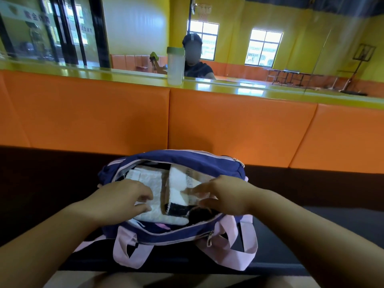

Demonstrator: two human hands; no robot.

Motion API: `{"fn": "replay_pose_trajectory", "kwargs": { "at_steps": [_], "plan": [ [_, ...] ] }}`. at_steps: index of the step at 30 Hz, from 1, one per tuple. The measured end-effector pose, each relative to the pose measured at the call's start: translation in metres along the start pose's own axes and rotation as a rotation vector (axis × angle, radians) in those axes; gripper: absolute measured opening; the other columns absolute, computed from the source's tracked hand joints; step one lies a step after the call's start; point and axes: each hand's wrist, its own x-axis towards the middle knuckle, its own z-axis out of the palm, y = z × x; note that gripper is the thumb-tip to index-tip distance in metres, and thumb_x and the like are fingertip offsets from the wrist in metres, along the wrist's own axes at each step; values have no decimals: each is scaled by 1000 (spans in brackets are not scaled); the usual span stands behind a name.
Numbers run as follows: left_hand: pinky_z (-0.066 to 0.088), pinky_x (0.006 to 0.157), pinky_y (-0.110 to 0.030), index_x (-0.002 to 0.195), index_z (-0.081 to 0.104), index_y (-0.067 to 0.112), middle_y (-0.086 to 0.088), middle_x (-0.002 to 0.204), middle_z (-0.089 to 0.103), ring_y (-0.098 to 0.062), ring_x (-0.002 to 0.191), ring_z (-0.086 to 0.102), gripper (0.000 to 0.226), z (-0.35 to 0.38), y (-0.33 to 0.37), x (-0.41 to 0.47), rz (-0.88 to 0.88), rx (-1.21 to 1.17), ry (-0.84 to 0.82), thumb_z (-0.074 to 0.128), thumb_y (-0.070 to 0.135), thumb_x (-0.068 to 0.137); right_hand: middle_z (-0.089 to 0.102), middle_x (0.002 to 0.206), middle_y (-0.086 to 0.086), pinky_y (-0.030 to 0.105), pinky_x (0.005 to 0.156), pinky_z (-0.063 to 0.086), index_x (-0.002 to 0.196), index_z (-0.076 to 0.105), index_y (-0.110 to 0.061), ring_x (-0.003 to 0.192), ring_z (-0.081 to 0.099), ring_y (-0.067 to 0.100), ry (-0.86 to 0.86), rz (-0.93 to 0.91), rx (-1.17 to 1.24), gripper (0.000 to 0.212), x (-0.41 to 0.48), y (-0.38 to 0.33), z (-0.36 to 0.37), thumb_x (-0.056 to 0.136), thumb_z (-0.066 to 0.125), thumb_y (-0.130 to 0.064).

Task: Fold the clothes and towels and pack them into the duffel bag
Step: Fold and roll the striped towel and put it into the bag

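Fingers (145, 196) on folded towels (176, 183), inside duffel bag (187, 160)

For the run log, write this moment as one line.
packing; duffel bag unzipped, white towels inside; left hand presses towels; right hand open over them

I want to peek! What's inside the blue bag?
Inside the duffel bag lie a folded white cloth and a white-and-black towel, with the left hand and right hand touching them. Anything underneath is covered.

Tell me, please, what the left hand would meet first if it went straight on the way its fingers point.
Probably the white-and-black towel in the duffel bag, just beyond the left hand; depth is unclear.
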Motion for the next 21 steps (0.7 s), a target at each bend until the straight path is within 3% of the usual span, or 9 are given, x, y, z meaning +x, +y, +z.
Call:
{"fn": "replay_pose_trajectory", "kwargs": {
  "at_steps": [5,8,12,18,21],
  "plan": [
    [45,71,-15,104,63,39,25,90,57,11,77,52,21,-41,7,19,25,61,122,56,47,86,66,115,-9,30,82,49,122,57,-33,100,61,16,114,-26,-132,32,3,10,-45,91,53,-41],
    [42,63,-17,99,63,38,22,87,59,8,72,49,20,-68,3,39,39,122,162,57,51,84,68,111,-10,27,77,48,115,60,-33,97,62,17,185,-20,-199,27,15,23,-76,90,54,-41],
    [53,73,-34,92,64,38,17,88,65,-3,79,59,21,-98,-16,78,-33,97,209,59,54,80,69,110,-12,29,78,49,114,60,-34,97,63,15,303,21,-245,26,40,42,-118,91,52,-41],
    [54,75,-36,85,62,35,14,87,65,-8,82,60,20,-134,-58,146,-121,131,282,62,54,78,70,104,-9,32,81,50,111,60,-33,98,60,19,428,132,-282,29,103,74,-166,89,51,-49],
    [50,84,-34,102,60,31,8,105,61,-13,97,57,28,-150,-85,179,-181,194,288,61,51,82,70,104,-6,33,79,51,112,59,-33,99,61,21,493,169,-321,30,140,89,-185,88,51,-50]
  ]
}}
